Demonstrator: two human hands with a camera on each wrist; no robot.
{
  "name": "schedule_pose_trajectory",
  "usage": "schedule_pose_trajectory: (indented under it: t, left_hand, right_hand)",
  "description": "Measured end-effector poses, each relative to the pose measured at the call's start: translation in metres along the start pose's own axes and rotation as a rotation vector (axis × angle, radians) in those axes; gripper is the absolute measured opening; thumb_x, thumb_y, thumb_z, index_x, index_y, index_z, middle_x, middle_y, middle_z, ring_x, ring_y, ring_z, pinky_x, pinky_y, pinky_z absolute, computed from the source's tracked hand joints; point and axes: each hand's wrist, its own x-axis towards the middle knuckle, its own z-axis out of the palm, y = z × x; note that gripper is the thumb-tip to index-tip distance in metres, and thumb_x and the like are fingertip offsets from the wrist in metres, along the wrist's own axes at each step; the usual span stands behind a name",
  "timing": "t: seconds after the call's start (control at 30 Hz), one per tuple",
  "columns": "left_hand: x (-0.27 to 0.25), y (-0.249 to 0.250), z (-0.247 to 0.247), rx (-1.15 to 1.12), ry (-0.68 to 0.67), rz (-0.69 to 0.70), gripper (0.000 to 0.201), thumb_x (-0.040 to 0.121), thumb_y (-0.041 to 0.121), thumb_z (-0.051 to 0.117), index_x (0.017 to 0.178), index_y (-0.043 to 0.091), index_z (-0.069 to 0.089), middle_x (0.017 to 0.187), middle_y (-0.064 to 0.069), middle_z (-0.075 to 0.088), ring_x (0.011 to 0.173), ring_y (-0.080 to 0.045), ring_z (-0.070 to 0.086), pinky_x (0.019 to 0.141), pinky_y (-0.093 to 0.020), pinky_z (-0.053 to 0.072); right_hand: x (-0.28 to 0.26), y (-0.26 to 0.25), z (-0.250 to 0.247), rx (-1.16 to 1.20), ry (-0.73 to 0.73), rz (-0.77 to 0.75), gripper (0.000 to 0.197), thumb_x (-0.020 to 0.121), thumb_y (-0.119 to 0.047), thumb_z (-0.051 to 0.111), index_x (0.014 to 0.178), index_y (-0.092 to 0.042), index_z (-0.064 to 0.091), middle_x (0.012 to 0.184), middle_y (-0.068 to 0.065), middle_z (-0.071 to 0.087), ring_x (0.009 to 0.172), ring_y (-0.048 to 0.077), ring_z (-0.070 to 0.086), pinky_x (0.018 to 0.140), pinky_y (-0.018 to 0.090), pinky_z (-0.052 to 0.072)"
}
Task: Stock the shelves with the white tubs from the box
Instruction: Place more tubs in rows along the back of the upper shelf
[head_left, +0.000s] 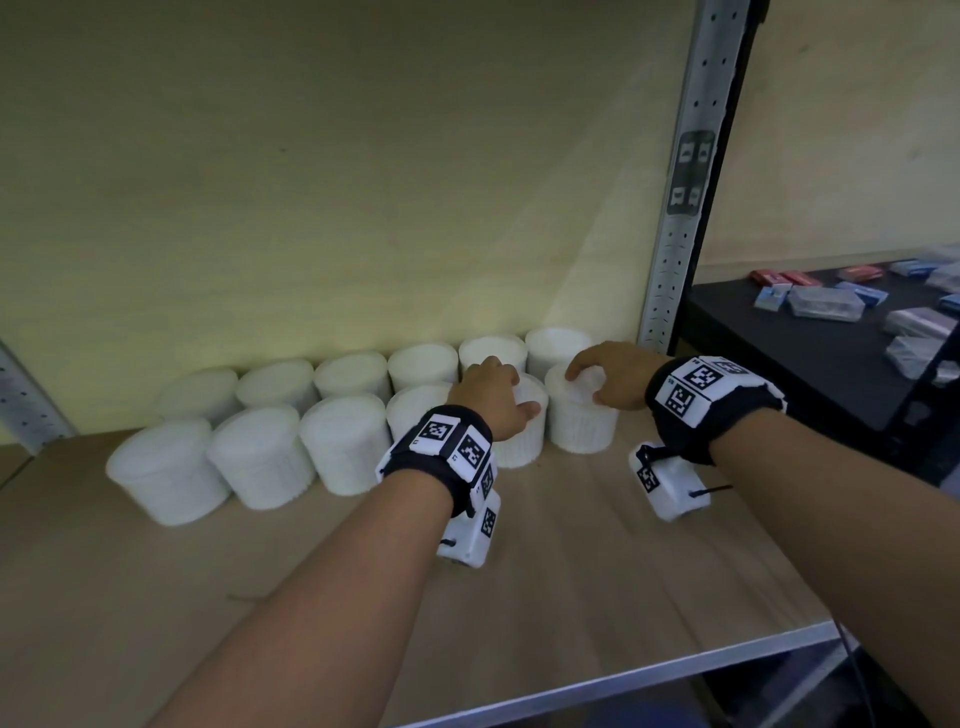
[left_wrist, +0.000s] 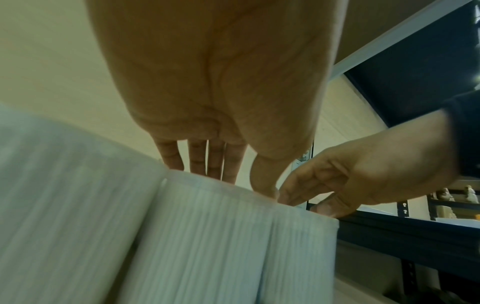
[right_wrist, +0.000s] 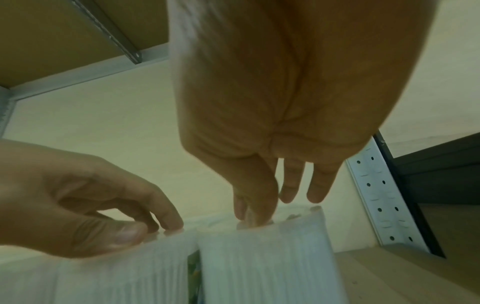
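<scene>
Two rows of white ribbed tubs (head_left: 260, 457) stand at the back of the wooden shelf (head_left: 571, 571). My left hand (head_left: 493, 395) reaches down over the top of a front-row tub (head_left: 519, 447), thumb on its near side and fingers over the lid. My right hand (head_left: 602, 379) holds the rightmost front tub (head_left: 582, 426) by its top, thumb at the near rim. In the left wrist view my left hand (left_wrist: 221, 82) lies over its tub (left_wrist: 207, 236). In the right wrist view my right hand (right_wrist: 272, 92) touches the lid of its tub (right_wrist: 265, 257). The two tubs stand side by side, nearly touching.
A grey perforated metal upright (head_left: 675, 234) stands just right of the tubs. Beyond it a black table (head_left: 753, 338) carries several small packets (head_left: 826, 304). The shelf's pale front edge (head_left: 623, 670) runs below my forearms. Bare wood lies in front of the rows.
</scene>
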Motion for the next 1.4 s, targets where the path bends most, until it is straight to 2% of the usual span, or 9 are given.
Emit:
schedule_pose_trajectory:
  t: [0.1,0.17,0.27,0.37,0.7,0.97,1.1,1.17,1.4]
  left_hand:
    - [0.0,0.0,0.0,-0.006,0.005,0.004,0.057,0.09,0.043,0.056,0.136,0.011,0.046,0.14,-0.007,0.041,0.131,-0.025,0.039,0.107,-0.04,0.038]
    - [0.0,0.0,0.0,-0.006,0.001,0.003,0.057,0.09,0.043,0.056,0.136,0.011,0.046,0.139,-0.008,0.041,0.131,-0.025,0.039,0.107,-0.04,0.038]
    - [-0.001,0.001,-0.001,-0.009,-0.007,0.0,0.057,0.09,0.042,0.056,0.137,0.011,0.045,0.14,-0.008,0.041,0.131,-0.026,0.039,0.107,-0.041,0.038]
    - [-0.002,0.001,-0.001,-0.011,-0.007,0.002,0.058,0.091,0.042,0.056,0.138,0.01,0.044,0.141,-0.009,0.04,0.132,-0.026,0.038,0.108,-0.041,0.037]
    - [-0.001,-0.001,-0.001,0.011,-0.009,0.01,0.058,0.09,0.044,0.055,0.138,0.013,0.044,0.141,-0.009,0.04,0.132,-0.026,0.037,0.108,-0.041,0.037]
    - [0.0,-0.001,-0.001,0.013,-0.009,0.009,0.057,0.09,0.044,0.055,0.137,0.013,0.045,0.14,-0.008,0.041,0.132,-0.027,0.038,0.108,-0.041,0.037]
    - [0.0,-0.001,-0.001,0.001,0.004,0.01,0.057,0.09,0.043,0.056,0.137,0.013,0.046,0.14,-0.009,0.041,0.131,-0.027,0.039,0.107,-0.041,0.038]
    - [-0.001,-0.001,0.0,0.002,0.005,0.011,0.057,0.09,0.043,0.056,0.137,0.013,0.046,0.139,-0.009,0.041,0.131,-0.027,0.039,0.107,-0.041,0.038]
    - [-0.001,-0.001,0.002,-0.004,0.005,0.012,0.056,0.091,0.043,0.055,0.137,0.013,0.046,0.138,-0.009,0.042,0.129,-0.027,0.039,0.106,-0.042,0.038]
  right_hand:
    - [0.002,-0.001,-0.004,0.044,0.031,0.021,0.044,0.091,-0.002,0.045,0.128,-0.022,0.056,0.146,0.006,0.037,0.132,0.025,0.041,0.104,0.03,0.039]
    - [0.004,-0.004,-0.003,0.035,0.117,0.059,0.036,0.094,-0.015,0.049,0.129,-0.019,0.055,0.143,0.009,0.038,0.13,0.027,0.041,0.103,0.031,0.037]
    - [0.006,-0.01,0.004,-0.05,0.133,0.101,0.049,0.093,-0.042,0.051,0.134,-0.015,0.049,0.139,0.012,0.04,0.128,0.031,0.04,0.104,0.035,0.036]
    - [0.006,-0.014,0.008,-0.107,0.091,0.112,0.058,0.091,-0.049,0.051,0.136,-0.013,0.046,0.138,0.014,0.041,0.127,0.031,0.041,0.103,0.034,0.036]
    - [0.003,-0.014,0.005,-0.071,0.06,0.091,0.053,0.093,-0.04,0.054,0.139,-0.016,0.043,0.144,0.01,0.038,0.131,0.028,0.04,0.105,0.033,0.034]
    - [0.004,-0.009,0.0,0.028,-0.035,0.029,0.056,0.092,-0.004,0.049,0.144,-0.024,0.038,0.152,0.006,0.032,0.138,0.025,0.035,0.111,0.032,0.036]
    - [0.006,-0.015,-0.001,-0.012,0.109,0.111,0.05,0.094,-0.032,0.051,0.142,-0.023,0.04,0.148,0.01,0.034,0.137,0.034,0.031,0.112,0.037,0.028]
    - [0.007,-0.018,0.003,-0.04,0.132,0.16,0.056,0.093,-0.045,0.049,0.141,-0.018,0.042,0.146,0.013,0.034,0.136,0.036,0.029,0.111,0.04,0.028]
    - [0.012,-0.021,0.014,-0.115,0.087,0.192,0.062,0.09,-0.053,0.05,0.138,-0.015,0.042,0.141,0.014,0.035,0.132,0.035,0.032,0.105,0.044,0.036]
